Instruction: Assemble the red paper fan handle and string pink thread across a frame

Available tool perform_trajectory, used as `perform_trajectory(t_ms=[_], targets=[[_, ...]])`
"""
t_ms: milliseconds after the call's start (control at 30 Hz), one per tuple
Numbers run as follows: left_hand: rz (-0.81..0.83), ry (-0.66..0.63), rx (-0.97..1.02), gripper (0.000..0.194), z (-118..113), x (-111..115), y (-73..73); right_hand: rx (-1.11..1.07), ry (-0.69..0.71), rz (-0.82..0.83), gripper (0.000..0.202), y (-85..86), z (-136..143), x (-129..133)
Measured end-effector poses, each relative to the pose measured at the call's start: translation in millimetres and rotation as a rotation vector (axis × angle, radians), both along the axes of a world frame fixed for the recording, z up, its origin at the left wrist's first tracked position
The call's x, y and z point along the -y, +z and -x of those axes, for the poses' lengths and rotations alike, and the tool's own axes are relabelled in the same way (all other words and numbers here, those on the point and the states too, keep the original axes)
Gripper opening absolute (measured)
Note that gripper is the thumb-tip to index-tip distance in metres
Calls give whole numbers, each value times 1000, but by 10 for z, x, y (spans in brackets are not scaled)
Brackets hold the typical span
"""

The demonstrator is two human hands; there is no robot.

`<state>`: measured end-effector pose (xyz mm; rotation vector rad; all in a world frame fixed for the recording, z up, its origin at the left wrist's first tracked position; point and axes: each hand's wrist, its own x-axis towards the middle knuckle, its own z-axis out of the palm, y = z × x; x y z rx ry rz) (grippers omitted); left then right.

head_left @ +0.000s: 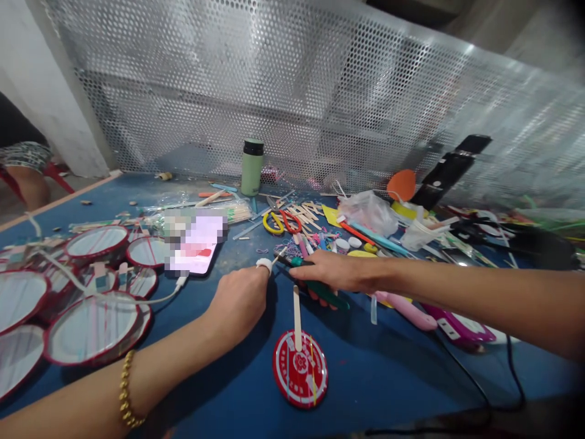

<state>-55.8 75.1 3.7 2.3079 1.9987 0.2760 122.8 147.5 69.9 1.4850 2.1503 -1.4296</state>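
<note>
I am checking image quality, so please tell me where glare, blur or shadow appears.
Head view: glare on the perforated metal sheet; head view: clutter by the right edge is blurred, and the upper-right corner dark; head view: pixelation covers much of the phone; head view: soft shadow on the blue tabletop below the right hand.

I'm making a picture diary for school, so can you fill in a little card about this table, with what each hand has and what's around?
Left hand: appears to hold a thin pale stick
Right hand: grips a green-handled tool, its tip near that stick
Left wrist: gold-coloured beaded bracelet
Front: red disc with a flat wooden stick across its edge
Left side: lit phone, white cable, red-rimmed round pieces
Back: green bottle, black top
</note>
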Motion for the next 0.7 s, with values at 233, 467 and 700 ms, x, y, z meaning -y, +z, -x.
perform_trajectory(t_ms=[233, 467, 700], targets=[[32, 10, -12, 28, -11, -6, 2, -22, -23, 25, 36, -49, -21, -35], [19, 2, 10, 27, -16, -4, -5, 0, -46, 39, 37, 13, -7, 16], [-8, 0, 3, 29, -21, 6, -7, -13, -51, 73, 39, 48, -16, 29]])
